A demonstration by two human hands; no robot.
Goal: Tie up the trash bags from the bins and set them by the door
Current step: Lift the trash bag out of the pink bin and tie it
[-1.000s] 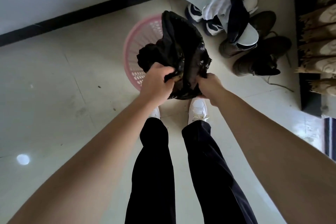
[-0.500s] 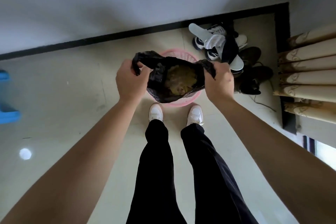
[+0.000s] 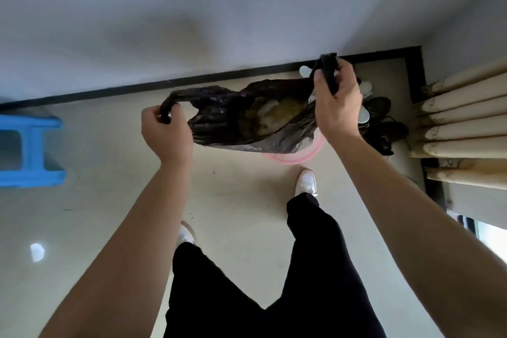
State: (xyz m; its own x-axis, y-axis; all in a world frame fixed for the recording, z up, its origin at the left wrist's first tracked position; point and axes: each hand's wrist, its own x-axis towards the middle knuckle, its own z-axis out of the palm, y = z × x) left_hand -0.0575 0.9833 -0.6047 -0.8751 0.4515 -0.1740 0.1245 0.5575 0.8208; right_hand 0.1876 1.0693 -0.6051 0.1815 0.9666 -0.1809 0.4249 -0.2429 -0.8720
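**Q:** Hands first, what's each one doing with the bag?

**A:** Left hand is pinched shut on one handle loop of the black bag, pulling it out to the side. Right hand is closed on the other handle, held a bit higher. So the bag hangs stretched between them with its mouth open, lifted above the pink bin, whose rim pokes out underneath. You can see brownish trash inside, can't tell what exactly.

**Q:** How's it gonna handle?

**A:** My guess: thin, soft film, fairly light since it barely sags. Stretchy and easy to tear if you yank. The two handles are the right place to hold, and they're what you'd cross and knot. Keep it level-ish or stuff could spill out the open top.

**Q:** Anything around it?

**A:** Pile of shoes just behind the bin, curtain on the right, blue stool well off to the left. Tiled floor, wall close ahead. No door in view.
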